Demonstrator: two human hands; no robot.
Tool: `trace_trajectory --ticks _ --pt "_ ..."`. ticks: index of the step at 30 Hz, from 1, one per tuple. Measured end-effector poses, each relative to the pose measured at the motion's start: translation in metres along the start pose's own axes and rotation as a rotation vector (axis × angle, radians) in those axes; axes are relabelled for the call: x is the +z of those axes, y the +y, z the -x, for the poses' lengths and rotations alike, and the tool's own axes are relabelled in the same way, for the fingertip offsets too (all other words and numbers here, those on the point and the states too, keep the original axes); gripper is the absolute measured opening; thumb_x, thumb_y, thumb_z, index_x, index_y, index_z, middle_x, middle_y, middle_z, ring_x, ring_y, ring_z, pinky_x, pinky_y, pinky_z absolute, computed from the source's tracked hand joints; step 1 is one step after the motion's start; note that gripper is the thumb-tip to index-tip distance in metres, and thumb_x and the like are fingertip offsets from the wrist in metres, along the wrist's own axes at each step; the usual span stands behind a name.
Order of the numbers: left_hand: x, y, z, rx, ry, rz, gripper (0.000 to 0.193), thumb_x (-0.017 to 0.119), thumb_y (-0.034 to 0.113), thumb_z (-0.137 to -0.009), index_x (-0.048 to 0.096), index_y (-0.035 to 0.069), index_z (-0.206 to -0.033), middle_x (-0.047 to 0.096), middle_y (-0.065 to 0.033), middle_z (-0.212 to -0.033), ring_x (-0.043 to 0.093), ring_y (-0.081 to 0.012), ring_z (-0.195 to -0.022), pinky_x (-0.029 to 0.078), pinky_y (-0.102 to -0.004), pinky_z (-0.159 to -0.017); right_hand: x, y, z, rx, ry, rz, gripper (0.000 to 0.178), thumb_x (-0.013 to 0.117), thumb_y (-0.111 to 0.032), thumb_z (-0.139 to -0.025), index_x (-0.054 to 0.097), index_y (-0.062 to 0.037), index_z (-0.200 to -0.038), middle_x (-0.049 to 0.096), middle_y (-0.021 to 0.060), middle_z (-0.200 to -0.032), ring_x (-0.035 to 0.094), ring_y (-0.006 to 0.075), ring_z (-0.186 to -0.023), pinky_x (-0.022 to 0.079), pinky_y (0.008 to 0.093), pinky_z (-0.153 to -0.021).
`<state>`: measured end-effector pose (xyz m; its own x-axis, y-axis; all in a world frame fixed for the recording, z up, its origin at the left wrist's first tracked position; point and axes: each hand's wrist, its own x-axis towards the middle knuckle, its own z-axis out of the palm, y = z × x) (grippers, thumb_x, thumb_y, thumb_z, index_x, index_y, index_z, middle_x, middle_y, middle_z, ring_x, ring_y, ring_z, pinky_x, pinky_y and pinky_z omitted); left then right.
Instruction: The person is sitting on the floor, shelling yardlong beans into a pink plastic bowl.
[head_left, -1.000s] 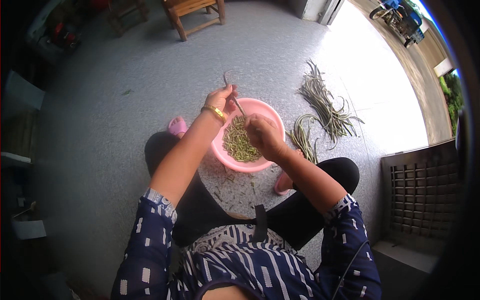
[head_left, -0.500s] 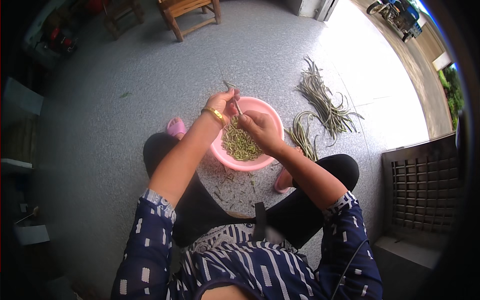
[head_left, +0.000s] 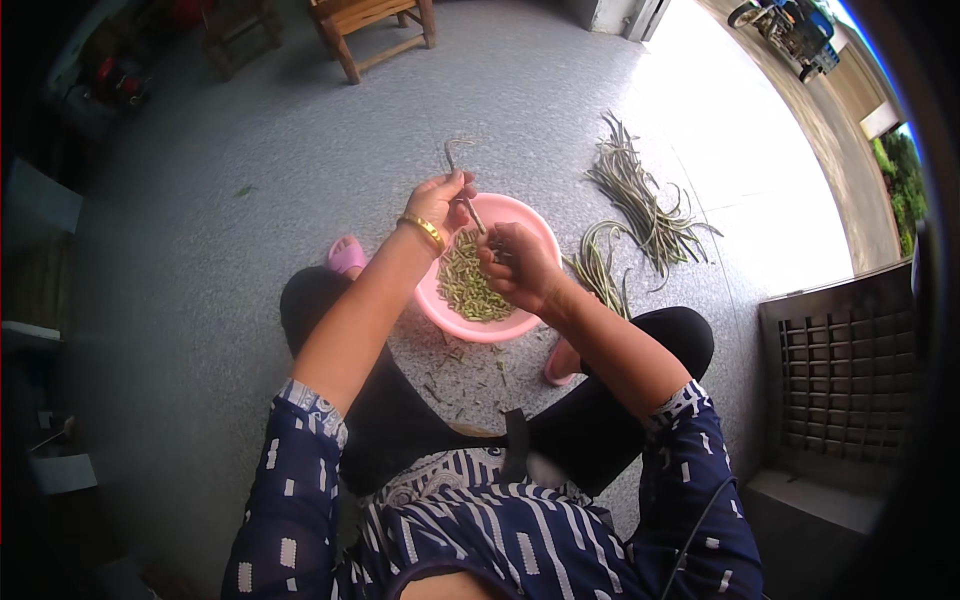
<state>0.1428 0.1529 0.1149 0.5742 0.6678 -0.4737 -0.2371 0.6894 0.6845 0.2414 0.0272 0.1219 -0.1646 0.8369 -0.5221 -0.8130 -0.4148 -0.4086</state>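
Above a pink plastic basin (head_left: 510,213), my left hand (head_left: 440,203) is closed on a long bean (head_left: 475,214). One end of the bean curls up past that hand, and the other points down to my right hand (head_left: 524,266). My right hand has its fingers curled in, with thumb and fingertips at the bean's lower end. Its palm side is partly hidden. Many short cut bean pieces (head_left: 468,284) lie in the basin. To the right, a large bunch of whole long beans (head_left: 640,195) and a smaller bunch (head_left: 597,265) rest on the floor.
The basin sits on the speckled grey floor (head_left: 250,240) between my feet, which wear pink sandals (head_left: 347,257). Bean scraps (head_left: 457,354) are scattered in front of it. A wooden chair (head_left: 372,30) stands ahead, and a dark lattice panel (head_left: 845,375) is at the right.
My right hand has turned and its fingers have curled inward beside the bean's lower end. My left hand still holds the bean, whose upper end now stands higher.
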Motion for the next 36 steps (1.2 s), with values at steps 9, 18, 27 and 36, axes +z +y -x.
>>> trace_trajectory --ticks 9,18,27,36 --pt "0.002 0.000 0.000 -0.010 0.012 -0.017 0.014 0.052 0.019 -0.081 0.055 0.007 -0.087 0.052 0.0003 -0.068 0.042 -0.0033 -0.050 0.037 -0.0126 -0.042 0.005 0.001 0.004 -0.246 -0.041 0.480 0.022 0.045 -0.026 -0.085 0.052 -0.0074 -0.076 0.039 -0.0043 -0.055 0.030 0.0027 -0.043 0.021 0.0170 -0.036" --pt "-0.017 0.000 -0.021 -0.108 0.194 0.146 0.012 0.051 0.019 -0.082 0.053 0.007 -0.084 0.049 0.0007 -0.068 0.041 -0.0042 -0.050 0.037 -0.0171 -0.042 0.019 -0.006 0.017 -0.578 -0.041 0.757 0.025 0.045 -0.026 -0.085 0.054 -0.0038 -0.077 0.042 -0.0039 -0.057 0.034 0.0021 -0.046 0.025 0.0164 -0.041" --pt "-0.009 0.007 -0.012 0.052 0.100 0.029 0.015 0.049 0.018 -0.083 0.054 0.006 -0.090 0.051 -0.0003 -0.070 0.041 -0.0039 -0.048 0.037 -0.0160 -0.042 0.002 -0.021 0.004 -0.539 0.243 0.967 0.022 0.048 -0.016 -0.075 0.058 -0.0004 -0.088 0.055 0.0061 -0.077 0.049 0.0105 -0.071 0.039 0.0224 -0.061" --pt "-0.002 0.004 -0.006 0.058 -0.019 -0.021 0.016 0.047 0.017 -0.084 0.053 0.005 -0.092 0.051 0.0000 -0.069 0.042 -0.0023 -0.048 0.038 -0.0124 -0.041 -0.001 -0.017 0.000 -0.460 0.158 0.767 0.025 0.042 -0.014 -0.080 0.055 0.0037 -0.092 0.057 0.0085 -0.086 0.052 0.0141 -0.080 0.039 0.0270 -0.073"
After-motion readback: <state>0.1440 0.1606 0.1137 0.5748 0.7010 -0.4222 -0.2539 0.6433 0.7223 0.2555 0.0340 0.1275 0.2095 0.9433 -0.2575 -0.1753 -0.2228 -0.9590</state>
